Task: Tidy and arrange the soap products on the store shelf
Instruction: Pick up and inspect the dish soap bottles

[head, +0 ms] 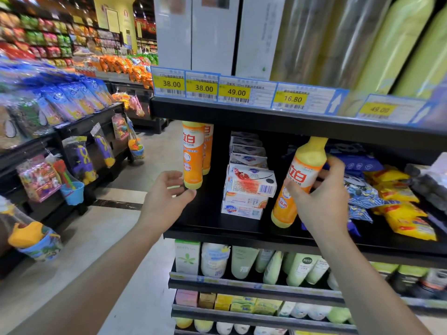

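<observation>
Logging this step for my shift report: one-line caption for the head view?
Right hand grips a tilted orange bottle beside stacked soap boxes; open left hand nears another bottle.

Both bare forearms reach up and forward from the bottom of the view. The left hand (167, 193) is held loosely open, palm turned right, fingers gently curved, thumb pointing forward. The right hand (321, 197) is raised higher, its fingers (337, 165) and thumb curled in a grip round a tilted orange plastic bottle with yellow ends (298, 182).
</observation>
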Action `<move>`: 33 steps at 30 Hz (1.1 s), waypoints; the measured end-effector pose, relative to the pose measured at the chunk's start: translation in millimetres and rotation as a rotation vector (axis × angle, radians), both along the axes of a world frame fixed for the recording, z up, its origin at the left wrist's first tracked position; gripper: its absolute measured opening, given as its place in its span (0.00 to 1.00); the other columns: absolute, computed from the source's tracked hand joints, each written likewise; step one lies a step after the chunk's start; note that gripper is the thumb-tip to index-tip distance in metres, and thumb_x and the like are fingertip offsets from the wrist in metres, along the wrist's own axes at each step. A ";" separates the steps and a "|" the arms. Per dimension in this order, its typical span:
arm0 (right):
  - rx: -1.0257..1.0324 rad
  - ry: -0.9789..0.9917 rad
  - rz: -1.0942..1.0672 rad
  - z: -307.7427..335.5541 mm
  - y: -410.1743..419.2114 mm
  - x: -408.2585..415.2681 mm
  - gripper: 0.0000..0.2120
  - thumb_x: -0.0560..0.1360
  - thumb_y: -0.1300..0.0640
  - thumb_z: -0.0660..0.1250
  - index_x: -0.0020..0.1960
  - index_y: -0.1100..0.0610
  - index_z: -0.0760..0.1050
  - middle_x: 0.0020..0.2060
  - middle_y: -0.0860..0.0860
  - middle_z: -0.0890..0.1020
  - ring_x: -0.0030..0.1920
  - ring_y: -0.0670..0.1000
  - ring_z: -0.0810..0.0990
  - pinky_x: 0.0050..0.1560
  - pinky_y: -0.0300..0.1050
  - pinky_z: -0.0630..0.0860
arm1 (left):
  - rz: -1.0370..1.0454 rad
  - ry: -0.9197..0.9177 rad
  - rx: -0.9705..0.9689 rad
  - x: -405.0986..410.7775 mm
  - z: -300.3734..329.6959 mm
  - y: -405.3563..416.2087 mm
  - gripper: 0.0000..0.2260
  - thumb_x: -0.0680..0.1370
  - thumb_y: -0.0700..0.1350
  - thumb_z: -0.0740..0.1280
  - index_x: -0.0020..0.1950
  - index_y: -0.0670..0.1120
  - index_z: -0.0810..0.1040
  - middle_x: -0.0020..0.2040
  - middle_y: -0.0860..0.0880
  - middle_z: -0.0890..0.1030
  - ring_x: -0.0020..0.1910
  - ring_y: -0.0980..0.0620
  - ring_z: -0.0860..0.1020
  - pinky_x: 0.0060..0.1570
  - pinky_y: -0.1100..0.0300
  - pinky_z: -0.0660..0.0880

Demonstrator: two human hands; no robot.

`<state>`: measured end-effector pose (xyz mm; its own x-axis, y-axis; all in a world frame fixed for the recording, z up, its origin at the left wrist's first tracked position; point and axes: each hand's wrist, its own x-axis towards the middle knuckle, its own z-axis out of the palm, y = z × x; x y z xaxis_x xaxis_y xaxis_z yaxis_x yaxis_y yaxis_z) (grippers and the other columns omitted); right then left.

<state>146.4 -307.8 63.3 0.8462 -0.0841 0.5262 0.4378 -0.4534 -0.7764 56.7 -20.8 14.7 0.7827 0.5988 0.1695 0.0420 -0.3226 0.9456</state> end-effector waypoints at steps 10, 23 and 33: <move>-0.076 0.021 0.009 3.5 14.5 0.0 0.37 0.74 0.55 0.78 0.75 0.51 0.61 0.56 0.51 0.81 0.55 0.58 0.82 0.52 0.55 0.79 | 0.041 0.019 0.188 56.1 21.5 20.9 0.39 0.75 0.54 0.78 0.80 0.49 0.62 0.75 0.46 0.72 0.72 0.45 0.73 0.57 0.54 0.71; -0.069 -0.364 0.003 -12.0 18.6 -39.6 0.16 0.76 0.61 0.71 0.62 0.53 0.72 0.50 0.49 0.72 0.50 0.41 0.75 0.49 0.37 0.75 | -0.067 0.061 0.151 86.4 14.3 25.3 0.29 0.80 0.49 0.74 0.76 0.47 0.65 0.72 0.47 0.76 0.69 0.44 0.76 0.65 0.47 0.75; -0.165 -0.018 0.441 -20.5 60.8 -52.1 0.13 0.78 0.58 0.71 0.56 0.42 0.77 0.45 0.40 0.78 0.45 0.45 0.80 0.41 0.34 0.75 | -0.072 0.041 0.153 13.4 17.6 8.9 0.15 0.75 0.60 0.75 0.55 0.62 0.71 0.48 0.63 0.79 0.43 0.65 0.80 0.36 0.68 0.72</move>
